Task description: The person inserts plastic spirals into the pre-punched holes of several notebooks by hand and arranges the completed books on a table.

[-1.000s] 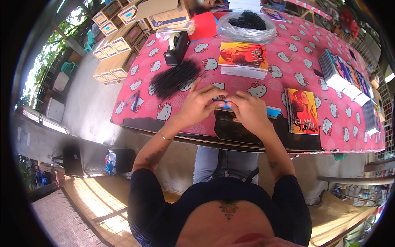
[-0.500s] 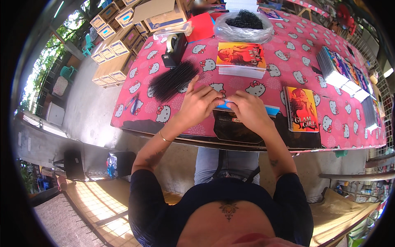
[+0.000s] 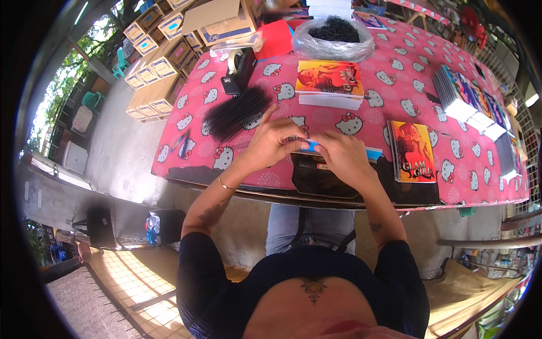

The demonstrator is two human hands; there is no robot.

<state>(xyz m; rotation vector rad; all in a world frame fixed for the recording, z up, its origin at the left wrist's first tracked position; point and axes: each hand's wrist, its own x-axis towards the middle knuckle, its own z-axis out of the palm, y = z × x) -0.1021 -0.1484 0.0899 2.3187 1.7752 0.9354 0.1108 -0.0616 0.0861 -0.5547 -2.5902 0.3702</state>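
Blue booklet [image 3: 316, 147], thin and small, lies flat near the front edge of the bench [image 3: 186, 164], pinched between both of the person's hands at the middle of the view. Around it, from largest to smallest: the bench, long and covered in a pink cloth printed with white cartoon cats; stacked cardboard boxes [image 3: 158, 68] off its far left end; a clear bag of black items [image 3: 333, 39] at the far side; rows of booklets [image 3: 474, 101] fanned along the right; a stack with an orange cover [image 3: 329, 82] beyond the hands; a red-covered booklet [image 3: 413, 151] just right of them; a pile of black comb bindings [image 3: 234, 113] to the left.

The left hand [image 3: 274, 144] is closed on the booklet's left end, one finger lifted. The right hand [image 3: 344, 158] covers its right part, fingers curled over it, a blue strip showing past them.

The step looks like assembling or binding the booklet. The next move likely calls for steady, aligned edges.
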